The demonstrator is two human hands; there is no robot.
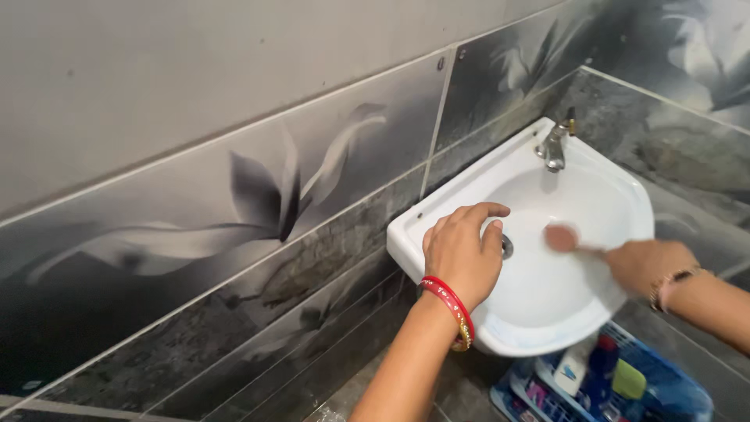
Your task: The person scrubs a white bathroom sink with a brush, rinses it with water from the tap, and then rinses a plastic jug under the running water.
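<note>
Your left hand (462, 254) rests flat and loose on the rim of the small white corner sink (539, 293), holding nothing. Your right hand (648, 264) grips a blurry brush with a pinkish round head (561, 237). The head sits inside the bowl, near the drain (507, 246). The brush lies sideways, pointing left towards the drain. The bowl looks white already; I cannot tell how much scrubbing is left.

We see grey tiled walls (156, 94) w/ a pale flower print (289, 180), meeting in a corner; dark marbled tiles (258, 312) lower down, a blue plastic basket (672, 395) on the floor
</note>
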